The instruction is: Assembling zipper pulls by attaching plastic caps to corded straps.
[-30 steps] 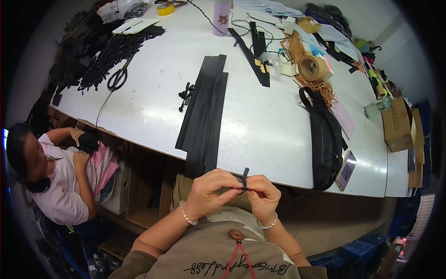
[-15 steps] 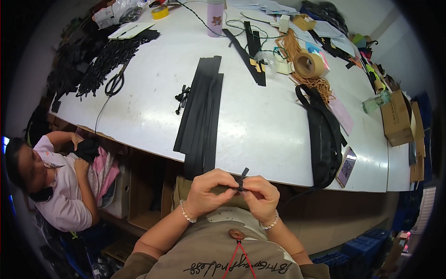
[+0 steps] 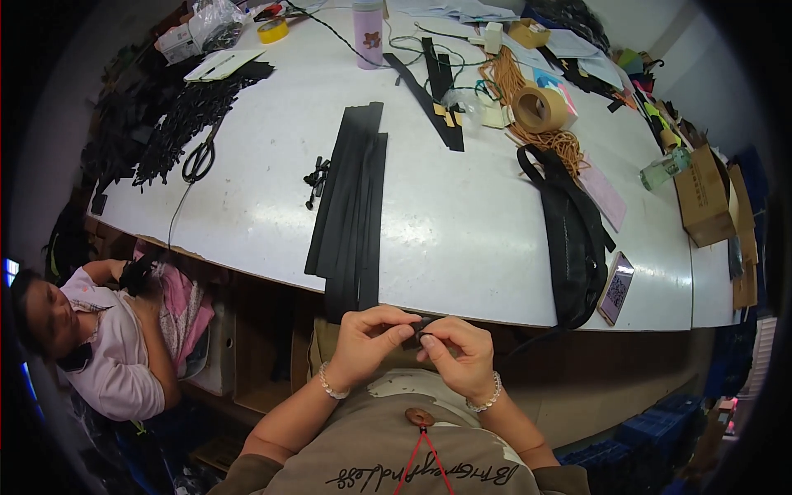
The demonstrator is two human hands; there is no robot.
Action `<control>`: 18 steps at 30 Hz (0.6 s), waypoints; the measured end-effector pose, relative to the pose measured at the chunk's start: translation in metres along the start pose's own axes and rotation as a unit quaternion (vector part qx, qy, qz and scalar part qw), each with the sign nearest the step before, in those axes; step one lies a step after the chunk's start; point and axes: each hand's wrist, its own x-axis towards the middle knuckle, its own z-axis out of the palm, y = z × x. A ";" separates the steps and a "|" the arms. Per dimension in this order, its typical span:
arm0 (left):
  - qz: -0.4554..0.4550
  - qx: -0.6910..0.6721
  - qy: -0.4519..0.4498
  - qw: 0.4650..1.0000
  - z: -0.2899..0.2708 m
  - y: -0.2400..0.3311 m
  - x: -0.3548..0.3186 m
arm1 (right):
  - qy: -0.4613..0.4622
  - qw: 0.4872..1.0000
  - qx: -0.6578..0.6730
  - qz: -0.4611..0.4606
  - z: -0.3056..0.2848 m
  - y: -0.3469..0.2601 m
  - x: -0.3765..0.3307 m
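Observation:
Just past the table's front edge, my left hand (image 3: 373,340) and my right hand (image 3: 462,353) meet in front of my body. Between their fingertips is a small black strip (image 3: 421,325), pinched from both sides. Most of it is covered by the fingers, so its exact kind cannot be told. Beyond my left hand lies a stack of long flat black straps (image 3: 346,198), its near end hanging slightly over the edge. A little heap of small black parts (image 3: 316,177) rests to the left of the straps.
To the right lie a black bag (image 3: 571,247) and a phone (image 3: 616,287). Scissors (image 3: 199,162) and a pile of black strips (image 3: 194,107) occupy the left. A tape roll (image 3: 540,110), brown cord (image 3: 554,150) and purple bottle (image 3: 370,37) stand farther back. A co-worker (image 3: 115,346) sits at left.
The end of the black strip that stuck up between my hands no longer shows upright. My right fingers have shifted over it. The whole view has moved slightly.

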 end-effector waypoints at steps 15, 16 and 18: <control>-0.163 -0.100 -0.025 0.981 -0.006 0.000 0.004 | -0.077 0.984 0.082 0.141 -0.009 0.007 0.013; -0.172 -0.109 -0.030 0.979 -0.006 0.001 0.005 | -0.077 0.984 0.082 0.141 -0.009 0.008 0.013; -0.181 -0.119 -0.034 0.976 -0.007 0.004 0.005 | -0.090 0.980 0.099 0.146 -0.011 0.011 0.014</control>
